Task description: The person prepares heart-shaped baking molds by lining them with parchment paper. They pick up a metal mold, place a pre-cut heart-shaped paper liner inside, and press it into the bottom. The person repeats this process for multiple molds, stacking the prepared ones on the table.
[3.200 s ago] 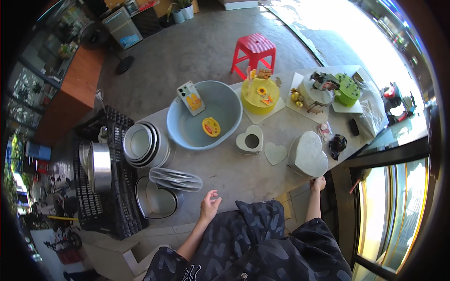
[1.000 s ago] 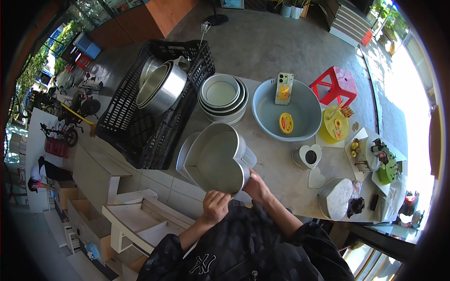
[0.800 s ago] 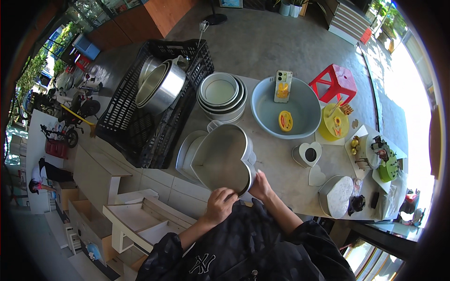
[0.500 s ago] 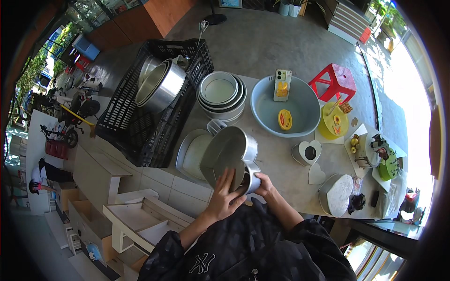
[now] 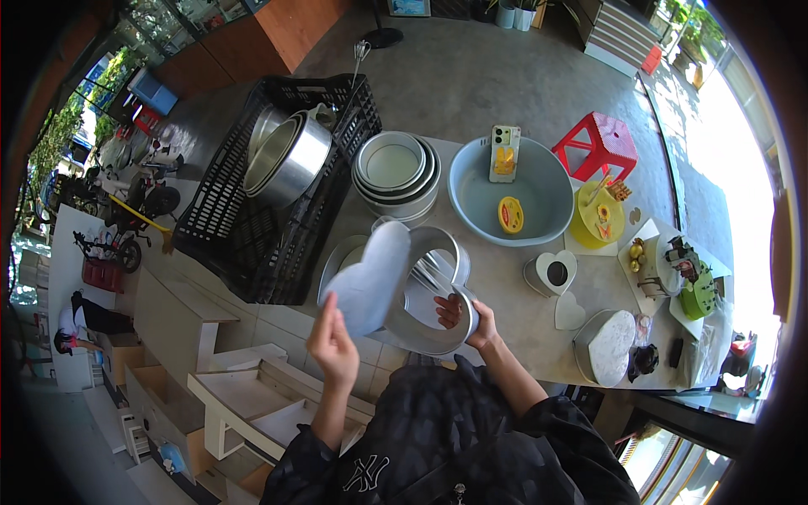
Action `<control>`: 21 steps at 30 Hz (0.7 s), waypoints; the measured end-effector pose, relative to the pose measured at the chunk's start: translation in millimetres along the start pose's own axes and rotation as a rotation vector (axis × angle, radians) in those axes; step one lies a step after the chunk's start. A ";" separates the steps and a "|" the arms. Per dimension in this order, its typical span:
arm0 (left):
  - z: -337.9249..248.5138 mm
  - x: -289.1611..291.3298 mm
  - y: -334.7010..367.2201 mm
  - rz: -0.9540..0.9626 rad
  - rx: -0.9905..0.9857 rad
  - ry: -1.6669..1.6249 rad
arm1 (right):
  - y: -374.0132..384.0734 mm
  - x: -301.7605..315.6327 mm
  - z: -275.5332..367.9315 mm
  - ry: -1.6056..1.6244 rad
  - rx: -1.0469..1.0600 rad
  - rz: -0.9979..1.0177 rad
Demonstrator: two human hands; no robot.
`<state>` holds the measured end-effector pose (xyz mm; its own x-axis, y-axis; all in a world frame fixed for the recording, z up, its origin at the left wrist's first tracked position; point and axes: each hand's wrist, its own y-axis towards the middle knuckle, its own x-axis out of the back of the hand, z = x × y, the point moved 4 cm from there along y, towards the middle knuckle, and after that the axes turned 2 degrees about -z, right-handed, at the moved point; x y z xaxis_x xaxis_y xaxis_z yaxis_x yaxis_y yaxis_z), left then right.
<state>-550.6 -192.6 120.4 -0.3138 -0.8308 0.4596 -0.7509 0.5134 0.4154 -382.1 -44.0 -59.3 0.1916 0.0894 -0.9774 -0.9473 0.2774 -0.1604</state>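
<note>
A flat, heart-shaped metal plate (image 5: 367, 282) stands tilted, pinched at its lower left edge by my left hand (image 5: 334, 352). My right hand (image 5: 485, 325) grips a bottomless heart-shaped cake pan ring (image 5: 425, 343) by its right side, thumb outside and fingers inside the wall. Through the ring's opening a wire whisk (image 5: 431, 273) shows on the table. The raised plate partly hides another metal pan (image 5: 331, 263) behind it. Just beyond the ring stands a stack of nested round cake pans (image 5: 404, 200).
A black plastic crate (image 5: 278, 265) holds large metal pans (image 5: 307, 164) at the left. Beyond the ring sits a blue-grey basin (image 5: 471, 219) with a phone (image 5: 504, 154) against its rim. Rightward are a small heart-shaped tin (image 5: 543, 278), a white heart-shaped block (image 5: 606, 347) and a yellow tub (image 5: 594, 227).
The heart-shaped plate has come out of the ring and moved left in my left hand. The ring stays in my right hand, now open through its middle, with the whisk visible.
</note>
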 end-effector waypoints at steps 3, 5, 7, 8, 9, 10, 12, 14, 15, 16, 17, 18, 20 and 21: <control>-5.3 46.3 28.6 -0.318 0.062 -0.132 | -1.7 -3.5 3.9 0.019 0.030 -0.112; 1.9 84.3 46.1 -0.455 0.162 -0.503 | 0.0 15.9 6.4 0.081 0.052 -0.069; -0.5 119.5 55.3 -0.289 0.170 -0.894 | -0.5 22.0 7.2 0.111 0.070 -0.119; 15.5 137.9 52.7 -0.279 0.204 -0.802 | -2.6 14.3 8.2 0.109 0.080 -0.190; 36.7 156.9 48.5 -0.267 0.237 -0.705 | -3.9 10.1 8.7 0.112 0.089 -0.260; 68.5 171.6 43.5 -0.247 0.269 -0.620 | -3.4 12.9 10.4 0.102 0.089 -0.237; 117.1 197.9 31.5 -0.222 0.331 -0.435 | -0.8 19.4 11.1 0.087 0.071 -0.189; 114.7 201.4 31.3 -0.078 0.392 -0.076 | -0.3 19.8 12.6 -0.001 0.087 -0.337; 97.6 192.5 33.8 0.057 0.420 0.178 | -2.4 18.8 14.9 -0.050 0.102 -0.416; 81.2 183.8 35.5 0.192 0.442 0.430 | -4.2 17.1 16.8 -0.069 0.118 -0.467; 74.1 180.2 34.1 0.326 0.462 0.686 | -6.1 14.0 17.8 -0.086 0.129 -0.516; 79.4 185.1 30.2 0.226 0.429 0.481 | -8.5 10.8 19.1 -0.104 0.139 -0.566; 99.9 204.5 16.6 0.024 0.355 0.071 | -13.4 -5.4 22.9 -0.074 0.122 -0.508; 100.2 208.2 16.7 0.001 0.374 -0.180 | -14.9 -11.3 25.3 -0.061 0.117 -0.479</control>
<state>-686.7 -378.6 144.4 -0.3861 -0.8720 0.3011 -0.8997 0.4280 0.0861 -363.7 -24.9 -42.4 0.6160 -0.0196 -0.7875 -0.7148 0.4063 -0.5692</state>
